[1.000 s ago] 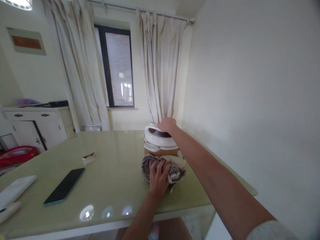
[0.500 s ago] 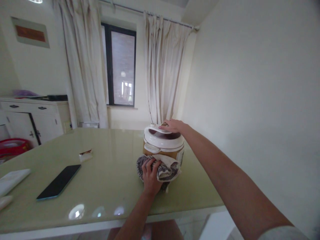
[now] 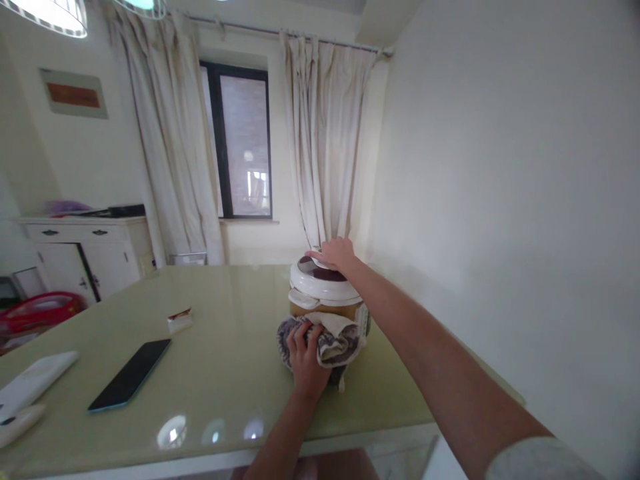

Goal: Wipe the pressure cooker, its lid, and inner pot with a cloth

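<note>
A rice cooker with a white lid and a tan body stands on the pale green glass table, near its right side. My right hand lies flat on the back of the lid, fingers stretched out. My left hand clutches a bunched grey and white cloth and presses it against the lower front of the cooker body.
A dark phone lies on the table at the left, with a small wrapper beyond it and white objects at the left edge. A white cabinet and a red basket stand by the left wall. Curtains and a window are behind.
My left hand with the cloth has stayed pressed on the front of the cooker, shifting slightly along it. My right hand has kept its place on the lid. The view has shifted a little.
</note>
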Motion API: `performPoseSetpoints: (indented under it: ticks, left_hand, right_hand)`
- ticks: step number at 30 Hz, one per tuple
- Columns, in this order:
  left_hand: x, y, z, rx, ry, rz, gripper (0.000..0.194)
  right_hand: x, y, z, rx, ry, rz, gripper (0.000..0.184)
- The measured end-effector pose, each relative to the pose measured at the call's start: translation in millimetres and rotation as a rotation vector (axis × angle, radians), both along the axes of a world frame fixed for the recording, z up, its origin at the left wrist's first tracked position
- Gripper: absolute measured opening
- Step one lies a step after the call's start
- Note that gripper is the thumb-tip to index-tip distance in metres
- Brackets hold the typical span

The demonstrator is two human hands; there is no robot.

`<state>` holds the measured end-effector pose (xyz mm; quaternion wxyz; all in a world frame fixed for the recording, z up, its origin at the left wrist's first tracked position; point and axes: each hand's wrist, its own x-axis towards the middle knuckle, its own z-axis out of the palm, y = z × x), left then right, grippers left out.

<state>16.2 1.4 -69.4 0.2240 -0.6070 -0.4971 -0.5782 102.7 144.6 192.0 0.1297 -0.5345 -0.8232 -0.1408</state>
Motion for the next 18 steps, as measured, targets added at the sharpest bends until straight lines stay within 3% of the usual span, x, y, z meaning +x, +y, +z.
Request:
performPoseSetpoints:
  ticks: [3,5,9,14,18]
  left_hand:
    - [-0.5,0.1,-4.4,-0.019,0.010,-0.001,0.043]
    - [-1.6,-0.5,-4.0,-0.001,-0.012,-0.008,0.057]
    - [-12.3,-1.2,18.7,0.035,-0.048,-0.008,0.088]
    - [-35.2,0.4,60.5,-0.088,0.084,-0.071,0.073]
    - [-40.3,4.8,62.3,-0.053,0.103,-0.083,0.072]
  right_hand:
    - [-0.6,1.9,5.6,0.011,-0.065,-0.038,0.087]
    - [7.9,3.6,7.9,0.010,-0.133,0.021,0.088]
    - [29.0,6.9,7.0,0.046,-0.179,0.170,0.076]
    - [31.6,10.6,5.5,0.031,-0.136,0.173,0.071]
    - [30.4,14.3,10.6,-0.014,-0.156,0.198,0.072]
